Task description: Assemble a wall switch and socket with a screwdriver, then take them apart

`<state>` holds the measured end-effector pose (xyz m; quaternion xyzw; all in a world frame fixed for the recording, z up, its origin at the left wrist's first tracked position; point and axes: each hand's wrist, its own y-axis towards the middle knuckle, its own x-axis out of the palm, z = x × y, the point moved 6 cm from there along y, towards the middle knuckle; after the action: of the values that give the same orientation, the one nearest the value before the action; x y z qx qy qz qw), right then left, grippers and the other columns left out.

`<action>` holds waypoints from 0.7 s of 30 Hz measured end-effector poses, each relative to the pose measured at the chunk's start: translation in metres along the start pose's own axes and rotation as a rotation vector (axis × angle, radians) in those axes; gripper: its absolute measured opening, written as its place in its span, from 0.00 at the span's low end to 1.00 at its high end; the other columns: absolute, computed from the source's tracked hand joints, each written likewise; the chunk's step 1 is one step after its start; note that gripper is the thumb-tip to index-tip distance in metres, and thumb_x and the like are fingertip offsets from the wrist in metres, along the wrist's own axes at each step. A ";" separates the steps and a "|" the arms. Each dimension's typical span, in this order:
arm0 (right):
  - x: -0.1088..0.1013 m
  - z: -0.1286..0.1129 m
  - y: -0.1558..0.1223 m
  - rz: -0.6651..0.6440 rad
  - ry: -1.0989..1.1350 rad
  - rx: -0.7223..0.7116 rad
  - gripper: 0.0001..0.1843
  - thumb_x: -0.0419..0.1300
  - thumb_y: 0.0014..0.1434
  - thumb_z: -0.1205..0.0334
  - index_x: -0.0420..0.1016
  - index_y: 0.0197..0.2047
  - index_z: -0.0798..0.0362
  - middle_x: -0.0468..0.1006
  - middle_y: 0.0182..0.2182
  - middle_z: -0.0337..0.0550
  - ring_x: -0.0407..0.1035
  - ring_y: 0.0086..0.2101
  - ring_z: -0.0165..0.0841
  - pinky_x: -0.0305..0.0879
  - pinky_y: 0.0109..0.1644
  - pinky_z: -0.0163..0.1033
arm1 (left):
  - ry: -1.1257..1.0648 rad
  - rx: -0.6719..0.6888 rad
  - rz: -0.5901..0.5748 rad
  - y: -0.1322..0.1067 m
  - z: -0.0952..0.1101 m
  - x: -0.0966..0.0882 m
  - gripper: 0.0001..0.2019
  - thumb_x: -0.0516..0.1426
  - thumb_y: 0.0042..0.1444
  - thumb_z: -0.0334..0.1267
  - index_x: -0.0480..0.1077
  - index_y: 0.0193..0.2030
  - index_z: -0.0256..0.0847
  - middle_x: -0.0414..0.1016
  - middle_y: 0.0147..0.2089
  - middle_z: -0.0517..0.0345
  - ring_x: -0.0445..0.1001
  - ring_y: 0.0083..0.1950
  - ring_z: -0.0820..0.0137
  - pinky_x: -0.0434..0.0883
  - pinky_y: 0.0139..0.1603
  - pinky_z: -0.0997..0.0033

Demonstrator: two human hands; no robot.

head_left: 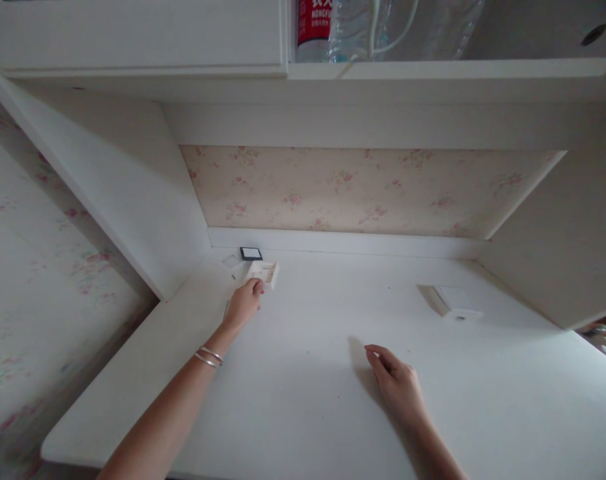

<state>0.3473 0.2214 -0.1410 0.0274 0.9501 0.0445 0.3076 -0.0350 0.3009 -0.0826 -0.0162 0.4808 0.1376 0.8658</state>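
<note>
The left hand (243, 303) touched the white switch plate (263, 272) at the desk's (307, 413) back-left corner. Its fingers curled against the near edge, any pinch impossible to tell. The right hand (399, 388) lay on the desk, fingers loosely together, holding nothing.

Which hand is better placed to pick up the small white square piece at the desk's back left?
Likely left. The left hand has its fingertips at the white square piece; the right hand rests on the desk near the middle, apart from it and nearer the white box.
</note>
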 end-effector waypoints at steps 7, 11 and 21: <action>0.001 -0.002 -0.001 -0.003 -0.026 -0.012 0.26 0.49 0.58 0.42 0.78 0.41 0.54 0.65 0.17 0.36 0.59 0.19 0.30 0.55 0.24 0.33 | -0.149 0.180 0.027 -0.069 0.056 0.017 0.15 0.44 0.64 0.45 0.70 0.41 0.43 0.77 0.36 0.59 0.74 0.30 0.72 0.65 0.33 0.76; 0.001 -0.002 -0.001 0.004 -0.032 -0.015 0.27 0.49 0.58 0.42 0.78 0.40 0.54 0.64 0.16 0.36 0.58 0.19 0.30 0.55 0.23 0.33 | -0.079 0.238 -0.014 -0.108 0.086 0.041 0.15 0.44 0.65 0.44 0.71 0.39 0.45 0.77 0.33 0.55 0.76 0.35 0.68 0.66 0.37 0.73; 0.004 -0.003 -0.001 -0.041 -0.061 -0.017 0.25 0.48 0.59 0.43 0.77 0.41 0.53 0.67 0.17 0.36 0.60 0.20 0.30 0.56 0.26 0.34 | -0.040 0.348 -0.176 -0.139 0.106 0.078 0.15 0.45 0.65 0.44 0.72 0.41 0.47 0.78 0.33 0.54 0.77 0.34 0.65 0.66 0.32 0.72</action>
<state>0.3424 0.2205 -0.1408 0.0067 0.9402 0.0453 0.3375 0.1271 0.2016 -0.1052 0.0946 0.4769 -0.0234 0.8736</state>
